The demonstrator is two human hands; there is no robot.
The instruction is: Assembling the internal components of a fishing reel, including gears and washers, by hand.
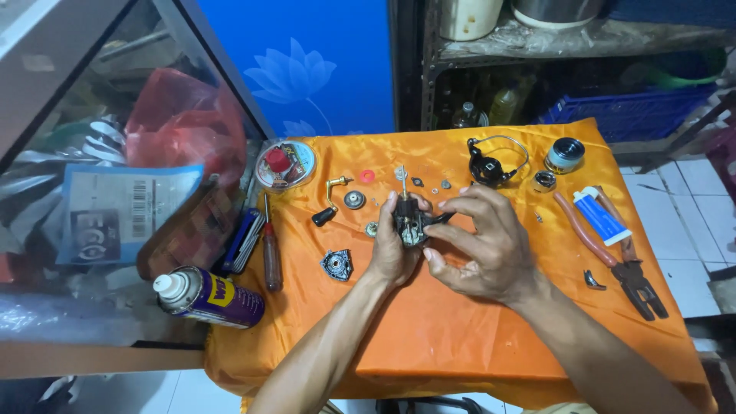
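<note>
One small black reel body [411,222] is held above the middle of the orange cloth [460,337]. The left hand [392,249] is wrapped closed around the body's left side, fingers curled over its top. The right hand [484,244] closes on the body's right side with thumb and fingertips pinched; what exactly the fingertips pinch is too small to tell, possibly a thin dark part projecting from the body.

Items counted, placed relative to the reel body:
- One black side plate [336,264], down and to the left, lying on the cloth.
- One brass crank handle with a black knob [330,201], to the left.
- One round metal gear [354,200], just right of the crank.
- One small red ring [367,176], above and to the left.
- One round tin with a red piece inside [285,164], farther up and left.
- One screwdriver with a brown handle [271,253], well to the left.
- One spray can, purple and yellow [208,296], at the cloth's left edge.
- One black rotor with wire bail [494,162], above and to the right.
- One spool [565,155], beyond the rotor.
- One white and blue tube [602,215], to the right, lying across one pair of red-handled pliers [617,253].

Several tiny washers lie above the body; the count is unclear.
</note>
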